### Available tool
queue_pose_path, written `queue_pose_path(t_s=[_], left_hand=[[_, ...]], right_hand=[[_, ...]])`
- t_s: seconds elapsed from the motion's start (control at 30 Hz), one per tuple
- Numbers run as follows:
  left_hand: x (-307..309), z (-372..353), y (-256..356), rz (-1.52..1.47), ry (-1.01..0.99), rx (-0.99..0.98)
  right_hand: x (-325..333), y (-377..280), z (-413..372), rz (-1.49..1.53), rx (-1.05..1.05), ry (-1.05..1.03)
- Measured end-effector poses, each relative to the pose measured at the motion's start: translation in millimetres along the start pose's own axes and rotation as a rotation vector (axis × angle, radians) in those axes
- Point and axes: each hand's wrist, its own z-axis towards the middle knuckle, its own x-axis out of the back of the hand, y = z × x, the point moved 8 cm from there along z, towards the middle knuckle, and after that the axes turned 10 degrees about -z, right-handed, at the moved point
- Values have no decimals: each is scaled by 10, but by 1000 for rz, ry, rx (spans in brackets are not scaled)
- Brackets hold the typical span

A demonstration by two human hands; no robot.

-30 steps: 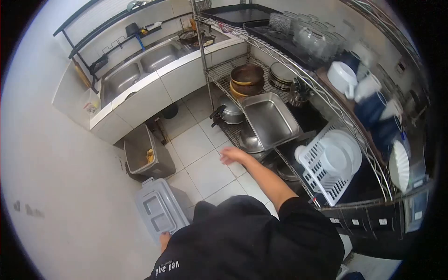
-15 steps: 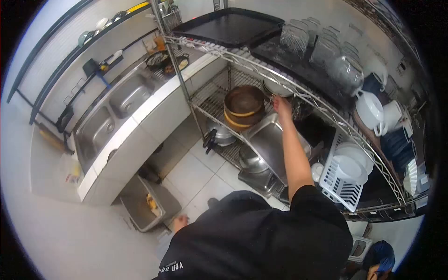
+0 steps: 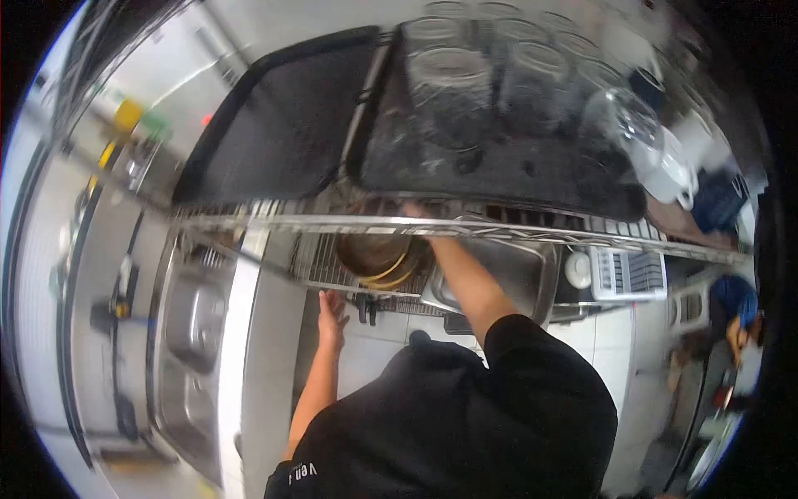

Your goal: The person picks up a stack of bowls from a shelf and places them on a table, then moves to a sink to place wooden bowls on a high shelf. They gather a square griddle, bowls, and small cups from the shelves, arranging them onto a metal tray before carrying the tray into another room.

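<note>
My right arm reaches under the upper shelf of a wire rack (image 3: 499, 227). Its hand (image 3: 414, 211) is partly behind the shelf edge and blurred, so its fingers do not show clearly. Just left of the forearm sit stacked brown bowls (image 3: 366, 252) with yellow rims. A rectangular steel pan (image 3: 519, 279) lies to the right, partly under my arm. My left hand (image 3: 332, 316) is raised in front of the lower shelf, below the bowls, with its fingers apart and nothing in them.
Two black trays (image 3: 278, 116) lie on the upper shelf; upturned glasses (image 3: 453, 91) and white cups (image 3: 669, 170) crowd its right side. A white dish rack (image 3: 629, 274) stands lower right. At left is a double sink (image 3: 195, 320). Another person's hand (image 3: 737, 335) shows at far right.
The view has swung right and closer to the rack. My left hand has risen from low by the bin to the lower shelf. My right hand has gone deeper under the upper shelf.
</note>
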Motion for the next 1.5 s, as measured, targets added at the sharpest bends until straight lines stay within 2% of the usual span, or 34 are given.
queue_pose_path(t_s=[0.1,0.17,0.27,0.3,0.43,0.47,0.5,0.57,0.63,0.67,0.7,0.73,0.77,0.8,0.87,1.0,1.07,1.1,1.13,1.17,1.2,1.23,1.27,1.3,1.33,1.37,1.4,1.47,1.5], left_hand=[[-410,463,23,21,-24,107],[-518,623,126,-22,91,145],[-681,830,203,-78,-54,174],[-649,1060,93,-144,-178,159],[-772,1035,203,-102,-259,254],[-812,980,252,-179,-252,302],[-862,901,307,-261,-242,349],[-705,961,293,-312,-260,372],[-623,939,374,-396,-349,363],[-601,872,452,-456,-426,345],[-573,777,550,-500,-509,325],[-526,617,654,-496,-523,336],[-486,410,803,-516,-533,329],[-439,257,899,-535,-545,325],[-302,80,921,-545,-600,354],[-154,-204,763,-421,-645,365],[-262,-501,608,-386,-673,527],[-282,-524,508,-392,-666,533],[-323,-547,333,-346,-710,594],[-386,-603,222,-301,-755,650],[-466,-719,180,-240,-761,678],[-577,-872,136,-180,-766,706],[-721,-1066,92,-145,-803,746],[-880,-1258,21,-111,-838,788],[-1060,-1458,-81,-56,-922,842],[-1244,-1566,-307,-13,-1037,852],[-1468,-1721,-383,48,-1079,792],[-1939,-2141,-467,212,-1283,687],[-2233,-2529,-135,171,-1481,561]], right_hand=[[80,61,-110,-2,-29,99],[80,129,-198,-8,-60,158],[74,240,-295,-4,-104,236],[65,268,-327,1,-118,254],[-36,388,-446,21,-181,303],[-85,417,-452,32,-188,325],[-138,560,-428,40,-309,290],[-282,594,-386,98,-286,159],[-436,342,-477,78,-202,188],[-518,169,-573,52,-132,203],[-670,-302,-1027,-75,-147,219],[-773,-486,-1231,-73,-147,237],[-852,-639,-1393,-259,-106,254],[-899,-705,-1500,-445,-69,272],[-1030,-537,-1574,-407,8,204],[-1099,-502,-2348,-396,39,260],[-963,-192,-2645,-306,5,367],[-798,136,-2685,-213,8,411],[-846,10,-3046,-52,28,422],[-609,393,-3180,30,-59,581],[-598,495,-3462,430,-63,563],[-318,799,-3595,310,34,691],[-251,905,-3849,458,25,766],[-242,915,-3965,582,164,639],[-233,883,-4255,583,136,718],[-237,832,-4552,583,105,796],[-179,856,-4801,595,102,852],[1,919,-5253,620,124,933],[93,964,-5508,631,138,979]])
